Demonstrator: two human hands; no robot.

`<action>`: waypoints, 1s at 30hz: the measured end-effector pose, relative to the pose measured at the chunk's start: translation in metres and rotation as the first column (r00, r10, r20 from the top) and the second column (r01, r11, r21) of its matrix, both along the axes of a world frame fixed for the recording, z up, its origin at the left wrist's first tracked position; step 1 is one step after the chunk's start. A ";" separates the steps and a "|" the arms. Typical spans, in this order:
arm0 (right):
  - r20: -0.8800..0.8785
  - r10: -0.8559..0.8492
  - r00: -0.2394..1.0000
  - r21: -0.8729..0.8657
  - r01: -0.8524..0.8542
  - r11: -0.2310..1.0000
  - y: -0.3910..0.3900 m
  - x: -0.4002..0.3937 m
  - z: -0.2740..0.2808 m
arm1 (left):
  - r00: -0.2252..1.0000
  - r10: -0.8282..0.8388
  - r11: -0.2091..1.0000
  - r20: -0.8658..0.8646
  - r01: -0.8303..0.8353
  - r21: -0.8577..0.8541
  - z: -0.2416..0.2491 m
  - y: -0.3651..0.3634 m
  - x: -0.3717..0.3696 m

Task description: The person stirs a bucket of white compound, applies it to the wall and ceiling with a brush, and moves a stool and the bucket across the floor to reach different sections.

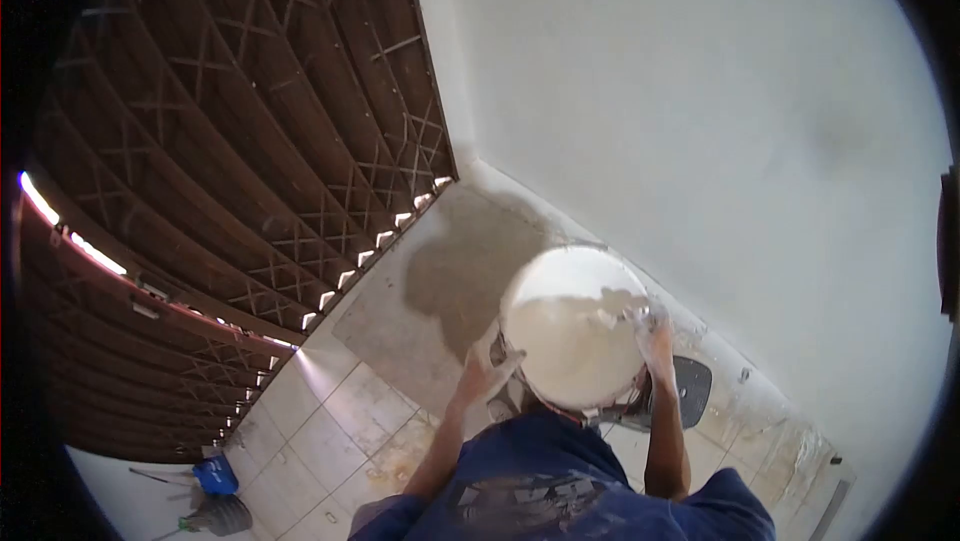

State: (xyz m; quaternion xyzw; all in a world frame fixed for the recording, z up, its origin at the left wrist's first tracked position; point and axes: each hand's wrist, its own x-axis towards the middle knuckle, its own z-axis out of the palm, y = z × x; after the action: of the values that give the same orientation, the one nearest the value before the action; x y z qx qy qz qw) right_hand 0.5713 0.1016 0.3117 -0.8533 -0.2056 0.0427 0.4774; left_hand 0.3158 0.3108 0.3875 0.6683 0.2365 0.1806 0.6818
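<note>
A pale-grey wall fills the far right, a brown slatted metal shutter the far left, pale floor tiles nearer. Near, right of centre, is a round white bucket of cream-coloured mixture. The left hand lies at its left side; apart from it, the right hand is at its right rim; their grip cannot be told

This is looking like a garage or shop: brown braced metal shutters are closing off the left, 1 white wall is rising at right, stained floor tiles are spreading between.
</note>
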 end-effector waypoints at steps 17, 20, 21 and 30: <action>0.114 -0.257 0.960 -0.062 0.265 0.962 0.249 0.014 -0.023 | 0.963 -0.178 0.968 -0.200 0.208 0.139 -0.038 0.301 0.062; 0.113 -0.274 0.955 -0.063 0.283 0.957 0.313 0.006 0.023 | 0.924 -0.274 0.952 -0.268 0.300 0.063 -0.024 0.352 0.068; 0.117 -0.286 0.951 -0.074 0.296 0.952 0.325 0.006 0.020 | 0.911 -0.295 0.945 -0.288 0.322 0.049 -0.020 0.373 0.071; 0.134 -0.328 0.935 -0.176 0.349 0.920 0.449 0.039 0.004 | 0.874 -0.359 0.928 -0.328 0.373 -0.021 -0.047 0.506 0.133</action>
State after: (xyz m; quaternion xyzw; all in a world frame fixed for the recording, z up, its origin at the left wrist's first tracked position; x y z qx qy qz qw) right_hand 0.6107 0.5506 0.3153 -0.9200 -0.0737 -0.0641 0.3795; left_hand 0.4486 0.8169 0.3408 0.7359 0.2115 -0.0596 0.6404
